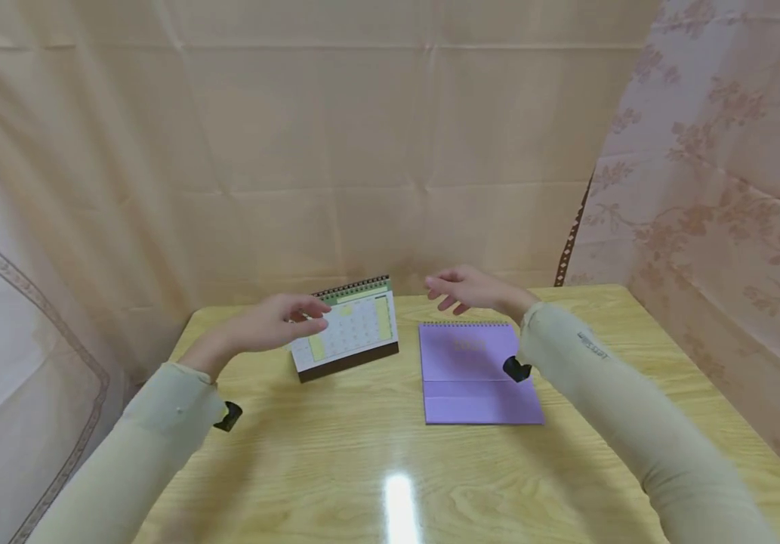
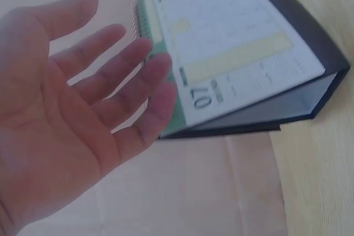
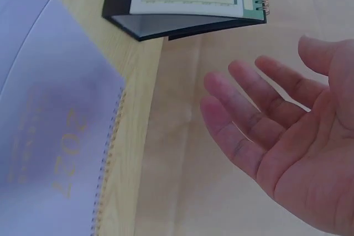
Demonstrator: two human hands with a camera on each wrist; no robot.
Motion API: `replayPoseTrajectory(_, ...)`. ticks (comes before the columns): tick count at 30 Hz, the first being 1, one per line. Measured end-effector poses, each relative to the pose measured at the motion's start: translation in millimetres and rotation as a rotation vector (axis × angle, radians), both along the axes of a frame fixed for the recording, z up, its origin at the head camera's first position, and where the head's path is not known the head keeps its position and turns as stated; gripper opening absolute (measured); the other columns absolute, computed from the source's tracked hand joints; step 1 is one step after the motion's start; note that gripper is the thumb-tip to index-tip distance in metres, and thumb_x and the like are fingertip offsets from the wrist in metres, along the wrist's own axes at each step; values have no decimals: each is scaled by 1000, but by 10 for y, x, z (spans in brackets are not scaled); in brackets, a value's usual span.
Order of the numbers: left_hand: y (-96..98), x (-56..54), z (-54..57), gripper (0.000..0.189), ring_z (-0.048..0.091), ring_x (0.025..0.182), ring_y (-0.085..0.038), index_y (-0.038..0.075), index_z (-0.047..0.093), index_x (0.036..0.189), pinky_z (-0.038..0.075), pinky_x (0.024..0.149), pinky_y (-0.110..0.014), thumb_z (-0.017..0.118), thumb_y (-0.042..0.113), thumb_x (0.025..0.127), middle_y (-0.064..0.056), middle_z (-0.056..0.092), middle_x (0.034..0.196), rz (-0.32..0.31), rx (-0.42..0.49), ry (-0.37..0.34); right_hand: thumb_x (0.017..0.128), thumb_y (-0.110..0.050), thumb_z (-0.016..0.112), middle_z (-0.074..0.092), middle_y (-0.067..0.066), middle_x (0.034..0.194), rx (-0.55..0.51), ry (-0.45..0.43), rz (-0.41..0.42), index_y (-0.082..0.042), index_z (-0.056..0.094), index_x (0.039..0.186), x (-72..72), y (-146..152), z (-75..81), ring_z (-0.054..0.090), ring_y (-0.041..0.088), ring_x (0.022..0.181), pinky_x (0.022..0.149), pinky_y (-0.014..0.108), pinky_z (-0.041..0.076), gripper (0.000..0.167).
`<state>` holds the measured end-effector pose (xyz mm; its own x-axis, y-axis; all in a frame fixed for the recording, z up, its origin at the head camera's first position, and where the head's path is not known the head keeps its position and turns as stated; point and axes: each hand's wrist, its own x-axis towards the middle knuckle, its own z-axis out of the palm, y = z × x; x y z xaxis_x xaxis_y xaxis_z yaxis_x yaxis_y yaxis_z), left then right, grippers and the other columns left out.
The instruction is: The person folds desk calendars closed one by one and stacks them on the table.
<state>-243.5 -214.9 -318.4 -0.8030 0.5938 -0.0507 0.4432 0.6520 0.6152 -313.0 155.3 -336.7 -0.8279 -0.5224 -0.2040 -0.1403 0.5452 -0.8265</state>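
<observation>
Head view: I have both hands raised over a wood-grain table (image 1: pixel 322 468), with two desk calendars set out beyond the sleeves. The left hand (image 1: pixel 270 323) is at the near left side of the standing desk calendar (image 1: pixel 357 326), overlapping its page from where I watch. Its fingers are loosely bent and spread, the thumb apart from them, and it has hold of nothing. My left wrist feed shows the palm bare and the fingertips in front of the calendar's green spiral edge; I can't tell from here whether they brush it. That calendar is propped up like a tent on a dark base, coil at the top, its white page printed with a green 07.

The right hand (image 1: pixel 470 289) hangs above the far edge of the purple spiral calendar (image 1: pixel 464 389), well spread with gently curved fingers, also holding nothing. On my right wrist feed it is clearly apart from both calendars. The purple one lies flat to the right of the standing one, its coil along the far edge and gold 2027 lettering on the cover.

Behind the table I see a creased tan cloth (image 1: pixel 335 136), and a floral cloth (image 1: pixel 722 189) on the right.
</observation>
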Motion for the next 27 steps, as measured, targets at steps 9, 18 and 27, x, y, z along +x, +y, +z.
replayPoseTrajectory(9, -142, -68, -26, 47, 59, 114, -34, 2, 57, 136, 56, 87, -44, 55, 38, 106, -18, 61, 129, 384, 202, -54, 107, -52, 41, 56, 22, 141, -26, -52, -65, -2, 51, 145, -171, -243, -60, 61, 37, 120, 95, 50, 53, 63)
replayPoseTrajectory(18, -162, -64, -279, 74, 43, 125, -37, 2, 34, 150, 51, 96, -49, 44, 59, 103, -22, 40, 146, 588, 295, -219, 102, -66, 38, 52, 21, 146, 4, -128, -110, -1, 48, 147, -209, -552, -154, 55, 41, 128, 101, 54, 48, 80)
replayPoseTrajectory(27, -191, -34, -364, 99, 26, 142, -55, 1, 8, 162, 45, 101, -60, 14, 76, 98, -32, 16, 161, 543, 177, -414, 96, -76, 37, 49, 23, 147, 12, -162, -133, -4, 45, 149, -198, -716, -186, 53, 45, 127, 103, 58, 45, 90)
